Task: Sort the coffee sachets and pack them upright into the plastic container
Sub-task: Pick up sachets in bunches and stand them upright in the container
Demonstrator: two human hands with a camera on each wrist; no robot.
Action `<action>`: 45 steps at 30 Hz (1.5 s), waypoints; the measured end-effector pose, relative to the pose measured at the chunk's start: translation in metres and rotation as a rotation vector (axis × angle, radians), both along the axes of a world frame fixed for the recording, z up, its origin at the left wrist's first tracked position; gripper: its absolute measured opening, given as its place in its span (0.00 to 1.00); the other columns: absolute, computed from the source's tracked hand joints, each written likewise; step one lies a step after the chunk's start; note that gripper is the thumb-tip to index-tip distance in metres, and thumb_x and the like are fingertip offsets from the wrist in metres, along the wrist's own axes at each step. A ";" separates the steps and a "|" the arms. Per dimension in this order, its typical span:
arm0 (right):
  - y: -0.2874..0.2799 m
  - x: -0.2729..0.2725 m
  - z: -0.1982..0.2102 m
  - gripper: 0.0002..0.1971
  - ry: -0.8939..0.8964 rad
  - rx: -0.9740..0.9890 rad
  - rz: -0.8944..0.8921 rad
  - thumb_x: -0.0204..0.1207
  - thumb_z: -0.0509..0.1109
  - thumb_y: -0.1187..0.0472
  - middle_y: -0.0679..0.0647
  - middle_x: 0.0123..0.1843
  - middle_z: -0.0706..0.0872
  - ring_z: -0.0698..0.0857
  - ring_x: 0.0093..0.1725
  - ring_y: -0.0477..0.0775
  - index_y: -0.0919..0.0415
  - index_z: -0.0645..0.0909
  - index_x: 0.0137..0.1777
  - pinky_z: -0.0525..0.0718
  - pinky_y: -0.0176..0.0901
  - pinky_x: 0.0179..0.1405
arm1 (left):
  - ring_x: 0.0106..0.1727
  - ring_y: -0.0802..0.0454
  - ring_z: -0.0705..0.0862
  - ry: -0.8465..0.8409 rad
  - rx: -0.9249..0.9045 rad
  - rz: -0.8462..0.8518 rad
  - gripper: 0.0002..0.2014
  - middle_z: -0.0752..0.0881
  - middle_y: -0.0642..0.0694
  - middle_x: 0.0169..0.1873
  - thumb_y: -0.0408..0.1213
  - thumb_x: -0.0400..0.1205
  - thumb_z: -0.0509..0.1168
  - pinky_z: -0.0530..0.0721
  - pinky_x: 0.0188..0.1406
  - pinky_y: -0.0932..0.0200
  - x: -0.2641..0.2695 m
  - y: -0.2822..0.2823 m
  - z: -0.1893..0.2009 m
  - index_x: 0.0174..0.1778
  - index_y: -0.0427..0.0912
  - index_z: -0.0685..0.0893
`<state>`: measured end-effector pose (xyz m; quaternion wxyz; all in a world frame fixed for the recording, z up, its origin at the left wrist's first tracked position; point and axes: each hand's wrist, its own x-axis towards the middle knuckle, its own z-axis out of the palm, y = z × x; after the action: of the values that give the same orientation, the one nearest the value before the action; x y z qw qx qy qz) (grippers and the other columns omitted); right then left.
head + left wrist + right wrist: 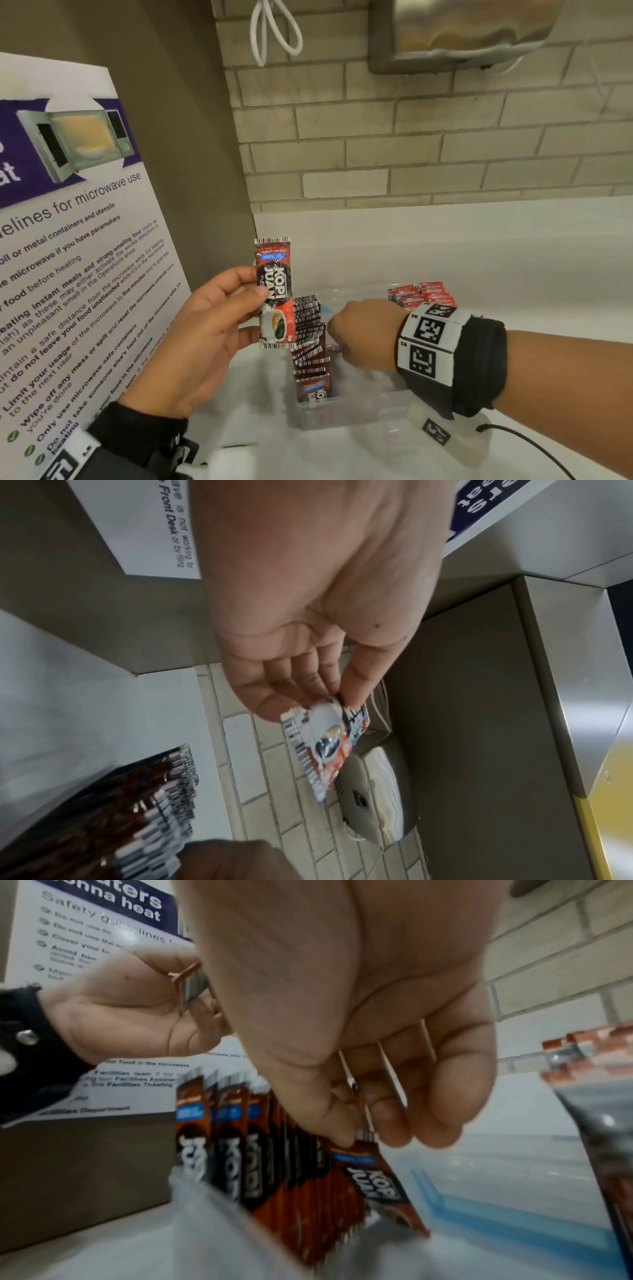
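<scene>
Left of centre in the head view, the left hand held one Kopi Juan sachet upright above the counter, thumb and fingertips pinched on its left edge and the remaining fingers curled behind it. Below and to the right, the right hand reached down into the clear plastic container. In the right wrist view its thumb and forefinger nipped the top edge of a sachet in the container, which leaned at the near end of the row, while the other fingers hung loosely curled. The row of upright sachets stood packed against the container's left side, barcode edges up. A second cluster of red sachets stood at the container's far right, just above the banded wrist. A microwave guidelines poster filled the left of the frame, against a brick-tiled wall.
</scene>
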<state>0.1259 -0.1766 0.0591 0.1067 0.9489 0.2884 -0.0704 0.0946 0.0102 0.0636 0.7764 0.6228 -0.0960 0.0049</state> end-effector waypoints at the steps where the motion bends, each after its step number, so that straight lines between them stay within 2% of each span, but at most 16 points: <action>1: 0.000 0.004 0.003 0.08 -0.021 0.013 -0.015 0.80 0.62 0.63 0.56 0.38 0.78 0.76 0.36 0.56 0.65 0.80 0.52 0.72 0.40 0.32 | 0.34 0.53 0.84 0.002 0.001 0.001 0.11 0.88 0.41 0.40 0.36 0.70 0.66 0.84 0.30 0.61 0.000 0.000 0.000 0.47 0.41 0.87; 3: 0.000 0.017 0.007 0.10 -0.031 0.032 -0.053 0.80 0.64 0.60 0.59 0.42 0.83 0.78 0.36 0.56 0.67 0.80 0.51 0.74 0.41 0.34 | 0.34 0.53 0.84 0.007 0.002 0.002 0.12 0.88 0.40 0.41 0.36 0.70 0.66 0.84 0.30 0.61 0.000 0.000 0.000 0.47 0.41 0.87; 5: 0.003 0.032 0.008 0.09 -0.027 0.057 -0.110 0.79 0.64 0.62 0.60 0.49 0.87 0.78 0.36 0.54 0.68 0.82 0.52 0.74 0.39 0.30 | 0.34 0.54 0.85 0.015 -0.002 0.004 0.11 0.88 0.41 0.40 0.36 0.70 0.66 0.84 0.29 0.62 -0.002 -0.001 0.000 0.46 0.42 0.87; 7: 0.005 0.048 0.006 0.10 -0.028 0.092 -0.159 0.78 0.64 0.66 0.61 0.53 0.87 0.77 0.36 0.52 0.68 0.82 0.56 0.70 0.35 0.26 | 0.33 0.55 0.85 0.023 -0.009 0.007 0.11 0.88 0.42 0.39 0.36 0.69 0.66 0.83 0.28 0.63 -0.002 -0.001 0.000 0.47 0.41 0.86; 10: 0.008 0.063 0.006 0.12 -0.006 0.139 -0.202 0.79 0.65 0.65 0.62 0.57 0.86 0.76 0.39 0.51 0.68 0.81 0.60 0.71 0.36 0.30 | 0.32 0.54 0.84 0.027 -0.013 0.018 0.11 0.88 0.43 0.39 0.36 0.69 0.66 0.83 0.28 0.62 -0.001 -0.002 0.001 0.46 0.42 0.86; 13: 0.009 0.069 0.007 0.13 0.016 0.181 -0.240 0.79 0.66 0.63 0.60 0.52 0.86 0.77 0.38 0.53 0.69 0.80 0.60 0.69 0.34 0.24 | 0.31 0.55 0.85 0.026 -0.017 0.026 0.11 0.89 0.43 0.38 0.35 0.69 0.66 0.83 0.28 0.63 0.000 -0.002 0.001 0.46 0.41 0.86; 18: 0.005 0.067 0.009 0.13 0.055 0.223 -0.280 0.79 0.64 0.66 0.58 0.45 0.78 0.71 0.24 0.46 0.70 0.79 0.61 0.68 0.32 0.19 | 0.31 0.55 0.85 0.032 -0.012 0.025 0.12 0.89 0.43 0.38 0.36 0.69 0.66 0.83 0.28 0.63 0.000 -0.001 -0.002 0.47 0.40 0.85; 20: 0.004 0.067 0.009 0.13 0.078 0.238 -0.266 0.79 0.64 0.67 0.61 0.46 0.84 0.70 0.24 0.46 0.71 0.79 0.61 0.68 0.32 0.21 | 0.32 0.55 0.84 0.038 -0.010 0.024 0.12 0.88 0.43 0.38 0.36 0.69 0.66 0.83 0.28 0.63 0.001 0.000 -0.003 0.48 0.40 0.85; 22: 0.003 0.066 0.008 0.13 0.091 0.250 -0.245 0.79 0.64 0.69 0.64 0.52 0.87 0.72 0.26 0.48 0.72 0.80 0.60 0.68 0.30 0.21 | 0.33 0.54 0.84 0.041 -0.009 0.019 0.13 0.88 0.43 0.39 0.36 0.69 0.66 0.84 0.29 0.63 0.002 0.001 -0.004 0.48 0.40 0.85; 28: 0.004 0.064 0.011 0.10 0.020 0.261 -0.148 0.78 0.65 0.69 0.60 0.57 0.84 0.75 0.44 0.52 0.66 0.80 0.58 0.69 0.34 0.27 | 0.31 0.55 0.85 0.041 -0.023 0.014 0.13 0.89 0.43 0.37 0.35 0.69 0.65 0.84 0.27 0.63 0.002 -0.001 -0.005 0.49 0.38 0.84; 30: 0.006 0.063 0.010 0.10 0.031 0.249 -0.150 0.78 0.65 0.69 0.61 0.56 0.85 0.76 0.40 0.52 0.69 0.80 0.58 0.66 0.31 0.26 | 0.31 0.56 0.85 0.044 -0.023 0.011 0.13 0.89 0.44 0.37 0.35 0.69 0.65 0.84 0.27 0.63 0.002 -0.001 -0.006 0.49 0.39 0.84; 32: 0.006 0.062 0.008 0.11 0.059 0.256 -0.176 0.77 0.66 0.69 0.62 0.49 0.86 0.74 0.30 0.49 0.71 0.81 0.58 0.67 0.32 0.23 | 0.30 0.56 0.85 0.048 -0.019 0.011 0.12 0.89 0.44 0.37 0.36 0.69 0.66 0.84 0.27 0.63 0.002 -0.001 -0.006 0.47 0.40 0.85; 35: 0.005 0.060 0.009 0.14 0.099 0.274 -0.210 0.76 0.67 0.70 0.58 0.43 0.78 0.70 0.24 0.45 0.70 0.79 0.61 0.69 0.32 0.22 | 0.32 0.55 0.85 0.055 -0.010 0.004 0.12 0.89 0.42 0.39 0.36 0.67 0.70 0.84 0.28 0.62 0.003 0.000 -0.007 0.47 0.41 0.86; 40: 0.002 0.056 0.015 0.18 0.128 0.277 -0.218 0.77 0.68 0.67 0.58 0.51 0.79 0.72 0.28 0.47 0.66 0.74 0.66 0.69 0.29 0.23 | 0.33 0.54 0.85 0.080 -0.005 0.015 0.13 0.88 0.42 0.40 0.36 0.70 0.66 0.84 0.29 0.62 0.005 0.001 -0.009 0.49 0.41 0.86; 43: -0.002 0.055 0.019 0.22 0.133 0.318 -0.203 0.76 0.70 0.65 0.59 0.63 0.79 0.73 0.37 0.49 0.64 0.70 0.69 0.71 0.31 0.25 | 0.32 0.56 0.84 0.083 -0.001 0.017 0.11 0.88 0.44 0.39 0.31 0.69 0.70 0.84 0.29 0.63 0.004 -0.002 -0.009 0.48 0.41 0.86; 45: -0.003 0.055 0.021 0.21 0.120 0.336 -0.174 0.77 0.70 0.64 0.59 0.63 0.79 0.72 0.37 0.48 0.64 0.71 0.69 0.70 0.31 0.25 | 0.32 0.56 0.85 0.089 0.011 0.035 0.13 0.89 0.44 0.39 0.32 0.70 0.71 0.84 0.30 0.62 0.006 -0.005 -0.010 0.51 0.39 0.84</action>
<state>0.1807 -0.1794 0.0799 -0.0770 0.9688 0.2189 -0.0866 0.1003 0.0055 0.0534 0.7763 0.6282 -0.0503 -0.0097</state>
